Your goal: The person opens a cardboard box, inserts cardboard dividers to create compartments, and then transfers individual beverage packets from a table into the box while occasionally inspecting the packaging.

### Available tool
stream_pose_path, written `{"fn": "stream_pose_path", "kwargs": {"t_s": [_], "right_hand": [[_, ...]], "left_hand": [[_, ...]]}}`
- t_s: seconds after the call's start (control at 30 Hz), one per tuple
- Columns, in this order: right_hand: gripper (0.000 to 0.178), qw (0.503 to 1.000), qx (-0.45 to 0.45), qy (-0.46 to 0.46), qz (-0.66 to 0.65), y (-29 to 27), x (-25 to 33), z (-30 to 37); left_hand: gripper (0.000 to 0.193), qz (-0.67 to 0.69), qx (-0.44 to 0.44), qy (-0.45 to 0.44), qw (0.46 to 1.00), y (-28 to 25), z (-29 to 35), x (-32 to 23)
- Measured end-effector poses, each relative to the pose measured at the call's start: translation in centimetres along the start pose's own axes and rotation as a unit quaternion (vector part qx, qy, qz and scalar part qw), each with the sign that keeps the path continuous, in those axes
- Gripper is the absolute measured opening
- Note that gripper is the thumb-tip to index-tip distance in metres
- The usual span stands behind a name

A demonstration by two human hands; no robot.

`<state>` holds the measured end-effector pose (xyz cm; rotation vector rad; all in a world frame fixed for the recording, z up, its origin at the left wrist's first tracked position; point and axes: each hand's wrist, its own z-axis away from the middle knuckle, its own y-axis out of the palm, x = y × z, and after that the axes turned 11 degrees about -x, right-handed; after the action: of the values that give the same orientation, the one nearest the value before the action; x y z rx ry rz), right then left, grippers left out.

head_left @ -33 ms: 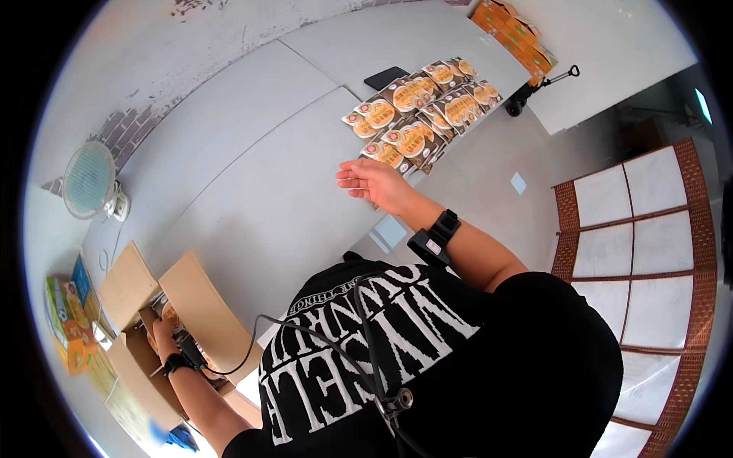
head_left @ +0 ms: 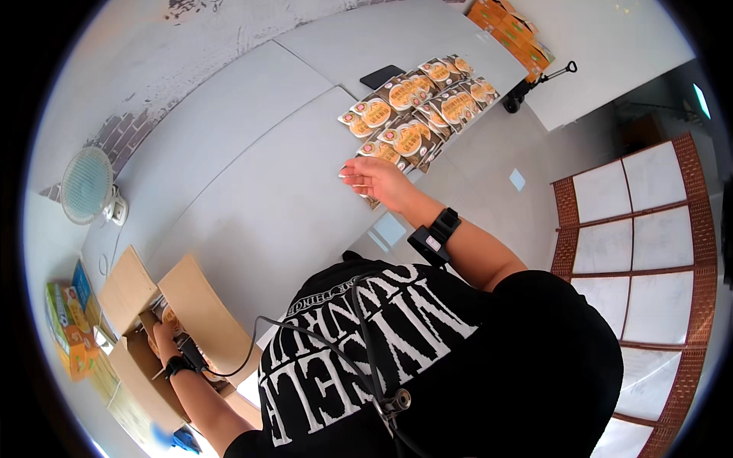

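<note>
My left hand (head_left: pixel 163 340) reaches down into an open cardboard box (head_left: pixel 200 305) at the lower left. Packets with a brown and orange print (head_left: pixel 169 314) lie inside, right by its fingers. Those fingertips are hidden among the packets, so I cannot tell whether it grips one. My right hand (head_left: pixel 376 182) is at the near left end of several similar packets (head_left: pixel 412 139) laid out in overlapping rows on the grey table (head_left: pixel 252 175). Its fingers are loosely bent and apart, with nothing visible in them; whether they touch the nearest packet is unclear.
A dark flat tablet-like object (head_left: pixel 382 76) lies behind the packets. A small fan (head_left: pixel 88 187) stands at the far left, above colourful cartons (head_left: pixel 70 324). Orange boxes (head_left: pixel 510 37) and a black-handled trolley (head_left: pixel 527 93) are beyond the table. A folding screen (head_left: pixel 630 237) stands right.
The view has shifted slightly. My right hand sits a touch closer to the packets' edge, with its fingers a little more bent. My left hand stays in the box.
</note>
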<state>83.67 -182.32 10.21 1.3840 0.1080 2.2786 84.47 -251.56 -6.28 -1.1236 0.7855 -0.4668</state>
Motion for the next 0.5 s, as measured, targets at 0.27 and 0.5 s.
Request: {"fn": "stream_pose_path", "kwargs": {"t_s": [0.27,0.5], "right_hand": [[0.019,0.928,-0.337,-0.053,-0.148,-16.3,-2.5,-5.7],[0.013,0.951,-0.281,0.099,-0.08,-18.8,-3.1,-8.5]], "left_hand": [[0.044,-0.112,-0.001,-0.009,0.994,1.4,-0.2,-1.6],[0.042,0.285,-0.013,0.058,0.957,-0.3,0.4,-0.5]]}}
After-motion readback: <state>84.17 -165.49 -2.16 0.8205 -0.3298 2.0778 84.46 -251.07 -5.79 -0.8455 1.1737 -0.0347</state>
